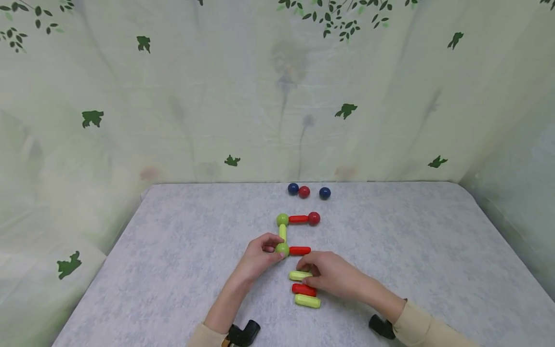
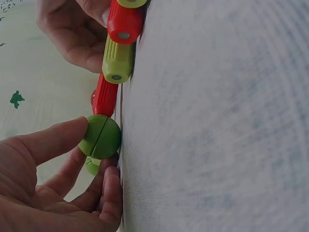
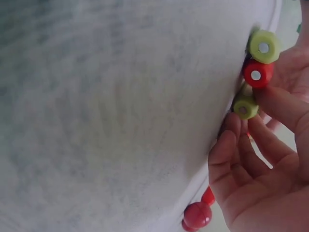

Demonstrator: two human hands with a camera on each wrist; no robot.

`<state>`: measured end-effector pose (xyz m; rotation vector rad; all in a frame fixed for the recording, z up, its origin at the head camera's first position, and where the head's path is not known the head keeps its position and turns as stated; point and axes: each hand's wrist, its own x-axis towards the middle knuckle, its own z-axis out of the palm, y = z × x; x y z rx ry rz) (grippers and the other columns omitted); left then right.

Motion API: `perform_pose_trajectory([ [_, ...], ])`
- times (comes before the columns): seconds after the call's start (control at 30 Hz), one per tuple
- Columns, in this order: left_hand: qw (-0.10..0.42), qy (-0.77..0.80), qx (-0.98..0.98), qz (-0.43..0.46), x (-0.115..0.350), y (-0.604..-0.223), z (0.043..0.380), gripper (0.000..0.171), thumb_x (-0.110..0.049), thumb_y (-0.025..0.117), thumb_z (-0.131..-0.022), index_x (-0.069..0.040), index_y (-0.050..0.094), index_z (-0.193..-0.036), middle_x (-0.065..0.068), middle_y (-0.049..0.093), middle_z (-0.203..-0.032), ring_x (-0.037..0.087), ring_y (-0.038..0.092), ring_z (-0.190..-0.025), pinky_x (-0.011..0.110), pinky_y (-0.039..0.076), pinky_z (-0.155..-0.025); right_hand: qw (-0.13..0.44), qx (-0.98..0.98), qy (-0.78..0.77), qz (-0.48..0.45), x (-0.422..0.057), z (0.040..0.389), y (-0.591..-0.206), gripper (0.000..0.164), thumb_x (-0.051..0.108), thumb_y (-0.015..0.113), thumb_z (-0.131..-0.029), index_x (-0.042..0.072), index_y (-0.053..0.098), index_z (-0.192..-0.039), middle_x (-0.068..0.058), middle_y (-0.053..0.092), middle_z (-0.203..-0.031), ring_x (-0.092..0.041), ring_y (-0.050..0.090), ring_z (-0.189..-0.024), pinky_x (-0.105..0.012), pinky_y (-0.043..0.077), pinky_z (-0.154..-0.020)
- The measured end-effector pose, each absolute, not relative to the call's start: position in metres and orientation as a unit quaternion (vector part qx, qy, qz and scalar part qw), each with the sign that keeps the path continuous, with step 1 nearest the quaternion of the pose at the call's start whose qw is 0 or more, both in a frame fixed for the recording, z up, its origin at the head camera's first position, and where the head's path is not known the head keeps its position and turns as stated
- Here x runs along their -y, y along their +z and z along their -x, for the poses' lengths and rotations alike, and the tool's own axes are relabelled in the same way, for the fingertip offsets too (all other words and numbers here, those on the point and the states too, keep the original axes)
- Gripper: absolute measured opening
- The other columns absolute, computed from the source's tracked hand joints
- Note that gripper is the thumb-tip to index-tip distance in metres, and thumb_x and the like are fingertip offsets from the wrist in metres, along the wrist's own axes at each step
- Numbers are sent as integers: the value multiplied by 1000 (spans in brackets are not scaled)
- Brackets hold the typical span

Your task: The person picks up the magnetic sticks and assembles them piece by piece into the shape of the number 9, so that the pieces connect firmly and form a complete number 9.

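"Head view first: how do we read the left hand (image 1: 260,255)?"

"We see its thumb and bent fingers pinching the near green ball (image 1: 282,249) from the left, with little gap to spare. That ball sits on the table (image 1: 173,289), toward the middle."

"And what is joined to it?"

"The connecting yellow-green rod (image 1: 283,233) runs away from us to the far green ball (image 1: 283,219). From there the far red rod (image 1: 298,219) leads right to the end red ball (image 1: 314,218). Nearer us, the near red rod (image 1: 299,250) points right from the pinched ball."

"Now the right hand (image 1: 333,273): can we tell what it has?"

"We can. Thumb and fingertips are drawn together on the held yellow-green rod (image 1: 299,275), just below the near red rod as we look down. Our right wrist view shows the thumb on one side, fingers curled on the other."

"What lies beside that rod?"

"Nearer us we find the loose red rod (image 1: 303,289), then the loose yellow-green rod (image 1: 307,301), side by side. In our left wrist view the loose red one shows a grey dot (image 2: 123,36) on its end."

"And at the back?"

"Near the far edge we have the left blue ball (image 1: 293,188), the back red ball (image 1: 304,192) just beside it, and the right blue ball (image 1: 324,193) a little apart."
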<state>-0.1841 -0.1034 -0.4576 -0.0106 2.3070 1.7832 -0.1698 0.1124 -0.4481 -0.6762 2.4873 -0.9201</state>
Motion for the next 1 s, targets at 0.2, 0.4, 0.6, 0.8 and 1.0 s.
perform_pose_trajectory([
  [0.2,113,605,-788,-2,104,-458,184,28,-2,73,-84,-4,67,-111,10,61,-106,24,50,-93,30,45,-76,197,-891,-323,253,-115,170,-449,26,18,74,-89,19,70,-115,16,61,-96,-7,55,-84,-30,48,-80],
  [0.4,114,605,-788,-4,104,-458,184,28,-2,72,-84,-4,67,-111,9,60,-106,24,50,-93,32,44,-76,175,-878,-360,263,-129,167,-446,21,12,67,-94,22,68,-113,14,59,-98,-10,55,-89,-33,48,-81],
  [0.6,115,602,-790,-4,105,-459,184,28,-4,73,-84,-5,67,-112,9,60,-107,24,50,-93,32,45,-76,180,-868,-405,225,-145,174,-445,20,14,66,-94,18,64,-113,8,61,-100,-16,55,-93,-34,48,-79],
  [0.8,115,602,-790,-11,105,-459,185,28,-3,73,-84,-4,67,-111,9,61,-106,24,50,-92,32,45,-75,144,-862,-456,168,-153,191,-448,20,9,65,-91,8,66,-111,1,64,-97,-19,57,-90,-35,50,-78],
  [1.0,118,601,-790,-16,106,-459,185,26,-4,72,-85,-5,68,-111,9,61,-106,24,50,-93,32,45,-76,133,-855,-490,109,-154,205,-452,25,11,68,-92,1,66,-114,-4,66,-95,-18,59,-83,-33,53,-70],
])
